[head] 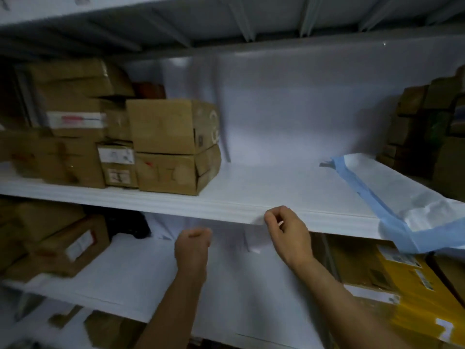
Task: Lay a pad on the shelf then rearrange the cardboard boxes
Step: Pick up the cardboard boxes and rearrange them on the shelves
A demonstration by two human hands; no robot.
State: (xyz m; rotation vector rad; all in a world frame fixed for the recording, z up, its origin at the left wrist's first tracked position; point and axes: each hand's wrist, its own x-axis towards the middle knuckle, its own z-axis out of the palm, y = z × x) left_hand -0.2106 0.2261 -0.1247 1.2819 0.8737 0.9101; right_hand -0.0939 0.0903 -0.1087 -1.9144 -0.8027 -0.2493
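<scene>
Storeroom or stockroom: white metal shelving (226, 210) in tiers, taped and labelled cardboard boxes (173, 144) stacked at the middle shelf's left end, more cartons (425, 127) at its right end, yellow packages (412, 293) below.

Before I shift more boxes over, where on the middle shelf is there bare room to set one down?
The wide bare stretch of white pad between the stacked cardboard boxes on the left and the blue-edged sheet on the right. Left of it is crowded; more boxes fill the far right. The right hand is at the front edge.
</scene>
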